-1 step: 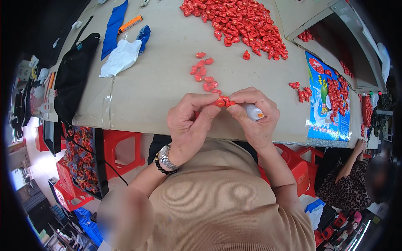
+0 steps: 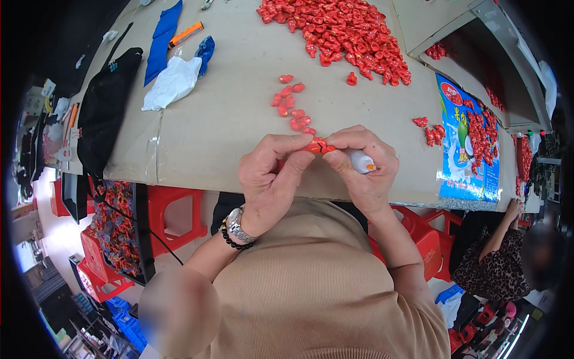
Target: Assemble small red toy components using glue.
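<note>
Over the table's near edge, my left hand [image 2: 272,170] and my right hand [image 2: 368,164] pinch a small red plastic figurine [image 2: 318,145] between thumbs and index fingers. Dark and yellow marks show on its surface; the fingertips hide its ends. Tucked in my right palm is a white squeeze bottle [image 2: 361,160] with an orange tip, pointing right. Just beyond the fingers, several small red pieces [image 2: 296,113] lie in a loose line. Farther off is a large heap of red figurine parts [image 2: 353,36].
Red pieces lie on a blue printed sheet [image 2: 451,161] at right, beneath an open grey cabinet [image 2: 478,36]. White crumpled paper [image 2: 174,82], an orange tube [image 2: 186,35] and a black bag [image 2: 110,113] are at left. Another person [image 2: 499,257] sits at the right.
</note>
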Demonstrator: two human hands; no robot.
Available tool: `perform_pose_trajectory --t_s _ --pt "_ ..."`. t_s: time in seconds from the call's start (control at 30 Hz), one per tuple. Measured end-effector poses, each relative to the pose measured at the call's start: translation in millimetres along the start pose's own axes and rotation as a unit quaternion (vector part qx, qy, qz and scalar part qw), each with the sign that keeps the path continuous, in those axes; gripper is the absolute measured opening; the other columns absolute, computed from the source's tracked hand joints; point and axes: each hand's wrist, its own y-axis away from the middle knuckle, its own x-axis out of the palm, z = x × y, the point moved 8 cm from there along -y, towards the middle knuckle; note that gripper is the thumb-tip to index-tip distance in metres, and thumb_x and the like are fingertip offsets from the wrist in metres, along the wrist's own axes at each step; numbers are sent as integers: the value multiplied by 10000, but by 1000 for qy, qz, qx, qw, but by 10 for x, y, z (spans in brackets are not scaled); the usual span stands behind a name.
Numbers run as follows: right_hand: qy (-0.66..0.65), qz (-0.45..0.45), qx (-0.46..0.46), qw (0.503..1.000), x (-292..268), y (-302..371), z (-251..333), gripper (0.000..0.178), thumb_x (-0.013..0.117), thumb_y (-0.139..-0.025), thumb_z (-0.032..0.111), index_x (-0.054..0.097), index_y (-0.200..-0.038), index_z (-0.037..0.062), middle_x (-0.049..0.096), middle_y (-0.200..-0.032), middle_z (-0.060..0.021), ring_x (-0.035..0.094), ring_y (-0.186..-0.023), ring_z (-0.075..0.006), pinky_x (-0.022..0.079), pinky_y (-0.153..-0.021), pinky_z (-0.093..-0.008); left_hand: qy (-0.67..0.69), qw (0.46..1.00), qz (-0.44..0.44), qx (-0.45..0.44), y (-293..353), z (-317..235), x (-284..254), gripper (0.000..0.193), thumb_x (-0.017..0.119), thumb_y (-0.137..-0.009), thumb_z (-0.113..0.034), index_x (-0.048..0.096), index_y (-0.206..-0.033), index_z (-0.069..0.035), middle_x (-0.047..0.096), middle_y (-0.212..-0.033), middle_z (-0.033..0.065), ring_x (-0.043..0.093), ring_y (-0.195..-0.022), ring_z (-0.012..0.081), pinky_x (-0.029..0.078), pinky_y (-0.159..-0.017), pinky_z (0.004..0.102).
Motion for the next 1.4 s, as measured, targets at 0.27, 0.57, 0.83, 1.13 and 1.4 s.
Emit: perform_pose_trajectory --t_s 0.27,0.57,0.83,1.13,1.4 --pt "55 -13 -88 994 54 15 119 154 737 -749 -8 652 -876 -12 650 -782 -112 611 -660 -208 472 -573 -288 -31 999 -6 30 3 -31 -21 122 657 -857 12 644 -978 4 629 -722 25 484 -538 29 378 -482 187" --pt "55 16 -87 995 138 -78 200 129 723 -771 -5 654 -880 -9 656 -794 -104 609 -659 -195 473 -583 -279 -25 999 -24 26 8 -8 -91 139 654 -856 16 639 -995 15 676 -807 64 587 -674 80 474 -600 222" --pt "63 13 43 997 122 -82 49 139 696 -776 -49 665 -907 -15 657 -813 -87 627 -722 -130 485 -647 -241 -174 982 -17 -68 -324 42 -480 96 620 -888 -66 625 -940 14 681 -751 56 598 -644 63 456 -576 214" --pt "49 -38 105 993 -116 -60 -154 142 703 -763 -50 665 -894 -11 642 -812 -56 581 -707 -110 459 -646 -225 -197 978 -17 -65 -517 196 -593 70 614 -870 -50 613 -875 20 699 -764 99 625 -611 101 461 -568 231" --pt "117 -57 55 990 -227 -95 -30 300 757 -688 -61 669 -967 5 625 -938 -63 544 -685 -68 446 -606 -200 -48 984 108 -132 -406 246 225 95 594 -903 -65 597 -934 25 697 -800 81 620 -682 68 473 -587 214"
